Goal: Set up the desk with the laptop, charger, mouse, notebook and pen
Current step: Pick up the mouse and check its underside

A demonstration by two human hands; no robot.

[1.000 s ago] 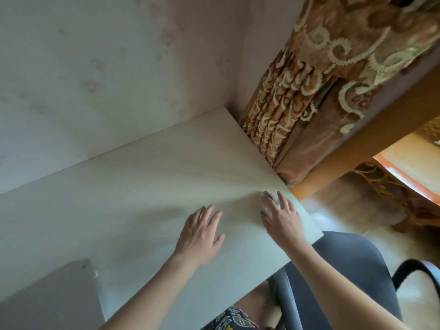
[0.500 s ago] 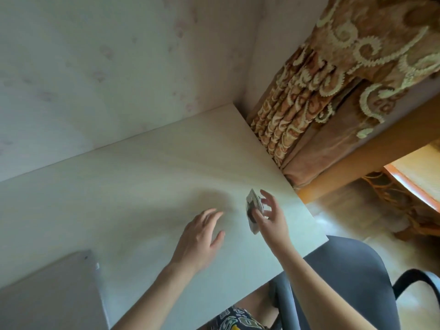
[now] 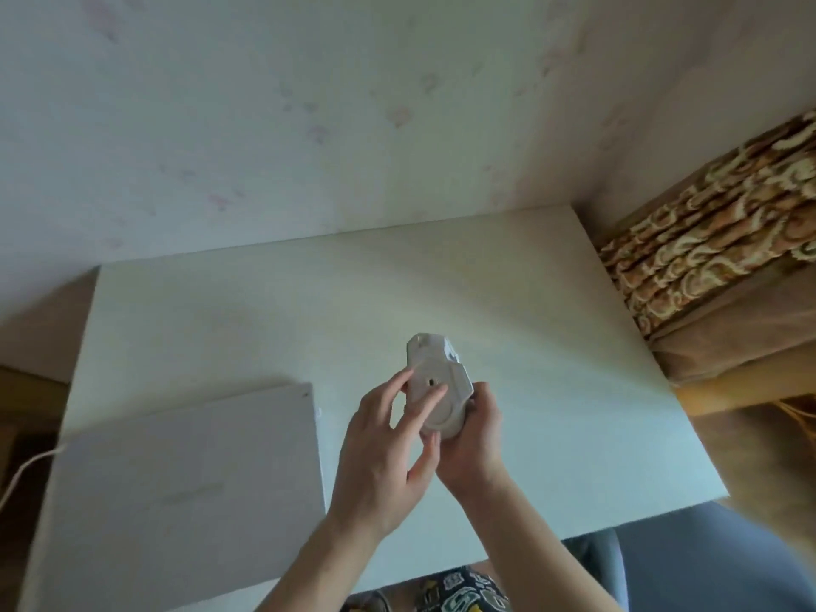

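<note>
Now the right hand (image 3: 470, 439) has its grip closed around the white plastic mouse (image 3: 435, 382), held underside-up above the pale desk (image 3: 552, 346). Left hand (image 3: 384, 452), open, touches its underside with fingertips (image 3: 437, 397). Closed white laptop (image 3: 185, 488) lies left.

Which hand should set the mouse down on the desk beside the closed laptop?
Probably the right hand: it cradles the upturned mouse, while the left hand only touches its underside with fingertips. Bare desk lies on its side.
</note>
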